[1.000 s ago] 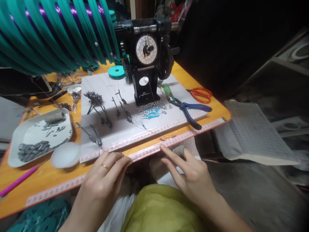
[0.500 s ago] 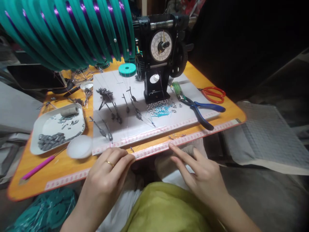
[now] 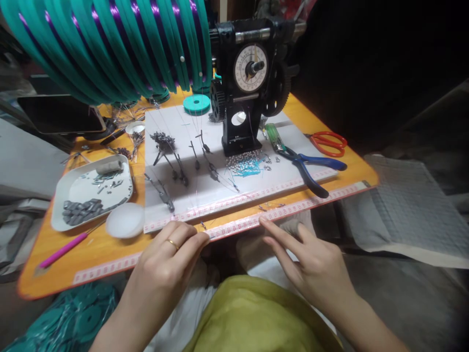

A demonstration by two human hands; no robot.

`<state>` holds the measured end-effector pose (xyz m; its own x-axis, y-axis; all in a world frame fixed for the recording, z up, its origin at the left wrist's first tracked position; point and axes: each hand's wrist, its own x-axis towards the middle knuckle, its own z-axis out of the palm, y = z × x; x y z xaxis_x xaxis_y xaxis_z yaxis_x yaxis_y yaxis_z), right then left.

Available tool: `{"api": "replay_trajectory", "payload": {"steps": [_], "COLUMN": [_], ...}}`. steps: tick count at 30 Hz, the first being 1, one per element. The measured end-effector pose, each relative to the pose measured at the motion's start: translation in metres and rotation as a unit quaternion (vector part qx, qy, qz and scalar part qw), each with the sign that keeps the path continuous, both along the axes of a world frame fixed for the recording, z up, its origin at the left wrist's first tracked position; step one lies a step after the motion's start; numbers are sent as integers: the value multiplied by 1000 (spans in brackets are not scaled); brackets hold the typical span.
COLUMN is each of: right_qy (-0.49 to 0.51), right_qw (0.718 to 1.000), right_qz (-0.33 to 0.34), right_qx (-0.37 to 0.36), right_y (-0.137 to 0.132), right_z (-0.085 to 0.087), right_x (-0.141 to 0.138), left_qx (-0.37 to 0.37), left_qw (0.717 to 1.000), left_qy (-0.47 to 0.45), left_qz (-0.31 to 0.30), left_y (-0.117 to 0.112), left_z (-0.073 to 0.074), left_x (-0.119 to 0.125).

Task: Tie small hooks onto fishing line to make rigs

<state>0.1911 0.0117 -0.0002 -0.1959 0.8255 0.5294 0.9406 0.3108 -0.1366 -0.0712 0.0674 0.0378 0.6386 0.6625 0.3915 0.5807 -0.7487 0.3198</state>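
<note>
My left hand (image 3: 168, 259), with a gold ring, is at the table's front edge. Its thumb and fingers are pressed together over the measuring tape (image 3: 234, 227) stuck along that edge, and what they pinch is hidden. To the right, my right hand (image 3: 311, 259) touches the same tape with its outstretched index fingertip, the thumb apart below. A greyish piece by its other fingers is too blurred to name. Between and behind the hands lie small dark swivels (image 3: 204, 225) on the tabletop. Grey weights (image 3: 166, 200) on thin lines rest on the white board (image 3: 205, 195).
Green spools (image 3: 120, 49) with purple line hang above, beside a black winding machine (image 3: 242, 122) with a dial. Blue-handled pliers (image 3: 311, 176), red scissors (image 3: 330, 143), beads (image 3: 245, 164), a white tray (image 3: 58, 215), a white lid (image 3: 125, 220) and a pink-handled tool (image 3: 64, 250) lie around.
The whole scene has shifted slightly to the right in view as the head turned. Both hands keep their places on the tape.
</note>
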Motion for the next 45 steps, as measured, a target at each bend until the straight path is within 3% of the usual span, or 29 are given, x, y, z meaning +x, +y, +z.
{"api": "replay_trajectory", "payload": {"steps": [13, 29, 35, 40, 45], "right_qy": [-60, -42, -7, 180, 200], "right_qw": [998, 999, 1000, 981, 965], "right_qz": [3, 14, 20, 73, 167], "right_qx": [20, 4, -3, 22, 20], "right_y": [2, 0, 0, -7, -2], "right_z": [5, 3, -5, 5, 24], "right_x": [3, 3, 6, -19, -65], "left_qx": [-24, -26, -8, 33, 34], "left_qw": [999, 1000, 1000, 995, 976], "left_qy": [29, 13, 2, -95, -177], "left_qz": [-18, 3, -4, 28, 120], "left_y": [2, 2, 3, -5, -25], "left_z": [0, 0, 1, -1, -9], "left_x": [-5, 1, 0, 3, -2]}}
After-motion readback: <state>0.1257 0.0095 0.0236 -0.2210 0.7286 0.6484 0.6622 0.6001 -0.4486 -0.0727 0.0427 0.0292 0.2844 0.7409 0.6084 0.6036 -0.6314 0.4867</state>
